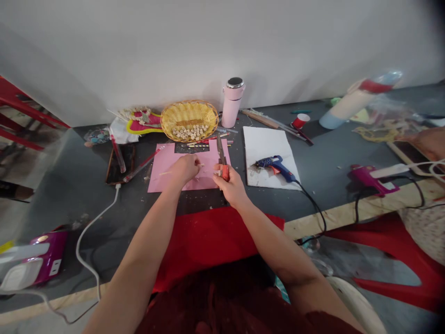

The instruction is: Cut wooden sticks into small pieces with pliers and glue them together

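Clock bearings taken from the centre of the flat pink paper sheet (162, 181), which lies on the dark grey worktop (139, 213) in front of the wearer.

Right hand (232, 184), over the sheet's 3 o'clock edge: fingers closed around a cutting tool with dark metal blades and an orange-red handle (221, 155), blades pointing to 12. Lower handle partly covered by the palm; whether the blades are parted cannot be told. A small pale piece shows by the thumb; its shape is unclear.

Left hand (187, 168), above the middle of the sheet: fingers curled in, narrow gap. Fingertips partly hidden by the hand itself; cannot tell whether they pinch one of the tiny pale bits there.

At 12: oval yellow wicker basket (174, 116) containing small pale pieces, too small to identify individually. At 1: pale pink cylindrical bottle (231, 107), upright. At 3: white rectangular board (262, 139) bearing a blue glue gun (278, 166). At 5: red cloth (219, 236), partly covered by the right forearm. Far out at 3: another person's hand (431, 141), blurred, cut off by the frame.
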Motion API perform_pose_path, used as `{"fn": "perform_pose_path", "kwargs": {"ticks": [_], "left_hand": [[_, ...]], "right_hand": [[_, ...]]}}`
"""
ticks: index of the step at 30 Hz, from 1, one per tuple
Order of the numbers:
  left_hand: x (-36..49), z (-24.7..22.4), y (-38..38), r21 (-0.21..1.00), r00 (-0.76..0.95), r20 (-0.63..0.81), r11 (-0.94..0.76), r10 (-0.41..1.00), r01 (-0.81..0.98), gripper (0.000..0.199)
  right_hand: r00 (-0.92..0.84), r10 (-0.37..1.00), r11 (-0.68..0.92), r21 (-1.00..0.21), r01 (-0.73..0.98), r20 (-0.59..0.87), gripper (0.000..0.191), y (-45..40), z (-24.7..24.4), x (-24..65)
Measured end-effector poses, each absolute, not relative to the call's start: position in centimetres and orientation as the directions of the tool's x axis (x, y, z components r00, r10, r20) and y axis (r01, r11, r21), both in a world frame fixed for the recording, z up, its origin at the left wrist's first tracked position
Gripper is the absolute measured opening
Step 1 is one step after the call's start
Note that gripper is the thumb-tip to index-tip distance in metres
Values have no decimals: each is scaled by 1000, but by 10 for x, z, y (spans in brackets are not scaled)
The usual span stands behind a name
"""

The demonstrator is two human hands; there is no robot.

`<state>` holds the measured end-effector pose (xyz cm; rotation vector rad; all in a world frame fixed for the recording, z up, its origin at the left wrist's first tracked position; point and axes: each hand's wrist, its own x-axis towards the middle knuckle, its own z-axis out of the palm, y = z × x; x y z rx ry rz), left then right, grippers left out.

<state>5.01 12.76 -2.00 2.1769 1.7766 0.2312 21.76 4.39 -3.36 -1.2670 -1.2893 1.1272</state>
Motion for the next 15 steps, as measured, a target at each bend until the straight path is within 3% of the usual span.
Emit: {"fn": "perform_pose_path", "kwargs": {"ticks": [7, 12, 15], "left_hand": [[46, -17, 129, 435, 227, -38, -188, 973, 880, 15], [34, 14, 124, 756, 157, 130, -200, 979, 623, 17], [26, 39, 116, 894, 87, 159, -181, 983, 411, 18]], "right_hand": [[-23, 995, 98, -983, 155, 95, 28, 45, -29, 221], [-79, 937, 346, -864, 366, 341, 32, 43, -22, 222], [-162, 905, 421, -779, 465, 392, 37, 40, -20, 220]]}}
